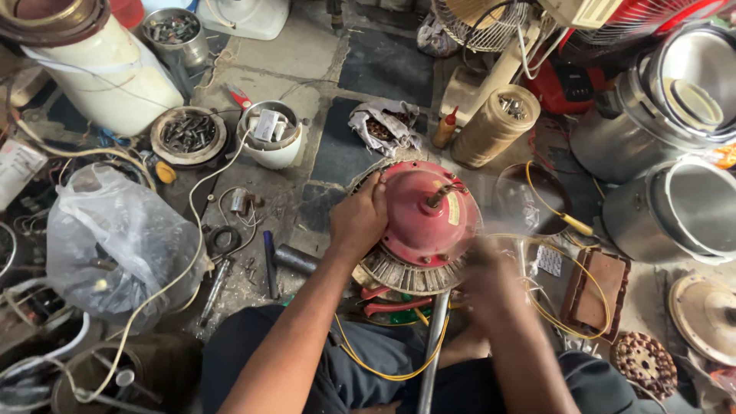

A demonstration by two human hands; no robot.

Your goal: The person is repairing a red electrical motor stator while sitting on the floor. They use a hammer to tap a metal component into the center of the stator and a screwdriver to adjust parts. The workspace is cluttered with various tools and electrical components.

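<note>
A red round motor housing (418,215) with a rusty shaft sticking up sits on a ring of metal laminations (399,272) in front of me. My left hand (359,218) grips its left rim. Blurred by motion, my right hand (491,280) is at the housing's lower right edge; what it holds cannot be made out. A yellow wire (590,268) loops from that side. A steel pipe (433,345) runs under the housing toward my lap.
Red-handled pliers (395,305) lie under the motor. Tins of screws (188,134), a white bowl (270,138), a plastic bag (115,238), a brown jar (494,124), steel pots (682,207), a wound stator (644,362) and loose tools crowd the floor.
</note>
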